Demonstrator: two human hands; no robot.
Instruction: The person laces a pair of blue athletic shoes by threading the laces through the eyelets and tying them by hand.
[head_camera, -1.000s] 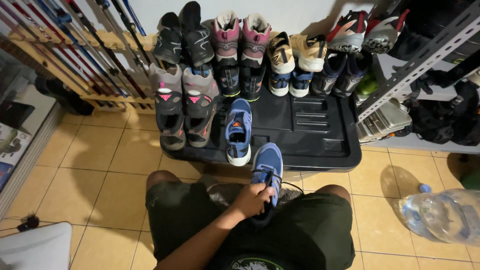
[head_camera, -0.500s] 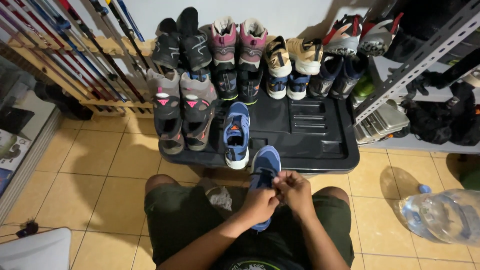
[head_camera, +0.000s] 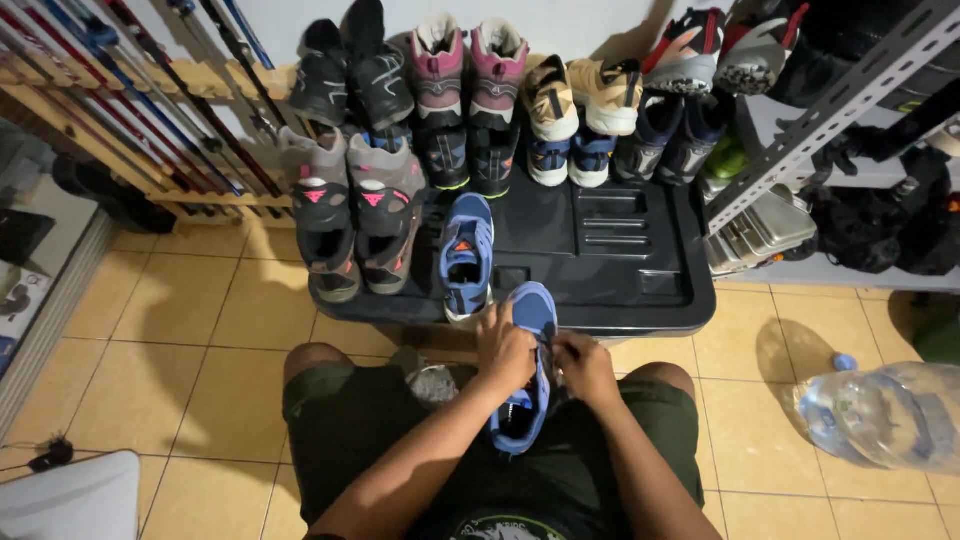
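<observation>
A blue sneaker (head_camera: 527, 400) rests on my lap, toe pointing away from me. My left hand (head_camera: 505, 350) grips its left side over the laces. My right hand (head_camera: 582, 365) pinches the black lace at the shoe's right side. Its matching blue sneaker (head_camera: 467, 255) stands on the black plastic lid (head_camera: 620, 270) just ahead of my knees, beside grey boots with pink marks (head_camera: 345, 215).
Several pairs of boots and shoes (head_camera: 500, 90) line the back of the lid. Trekking poles lean in a wooden rack (head_camera: 150, 110) at left. A metal shelf (head_camera: 830, 130) holds bags at right. A large water bottle (head_camera: 875, 415) lies on the tiled floor.
My right hand came in and took hold of the lace. My left hand slid forward toward the toe, and the sneaker tilted slightly with its opening now showing.
</observation>
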